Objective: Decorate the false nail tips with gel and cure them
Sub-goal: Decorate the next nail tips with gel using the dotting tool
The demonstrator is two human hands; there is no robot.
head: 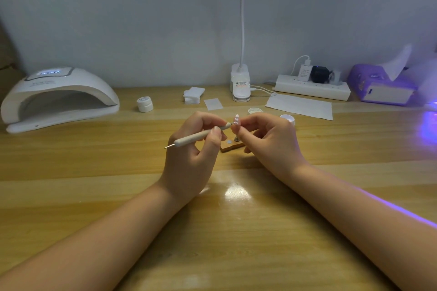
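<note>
Two hands meet above our wooden table point(236, 231). Our left hand point(192, 160) pinches the dotting tool point(201, 135), its long axis slanting up-right toward the nail tip point(236, 121), which our right hand point(269, 139) pinches. One open jar point(288, 118) behind; contents unclear.

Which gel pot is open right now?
The small white pot just beyond the right hand, lid off. The stacked pots near the lamp are closed.

Dim, soft; violet glow at right
</note>
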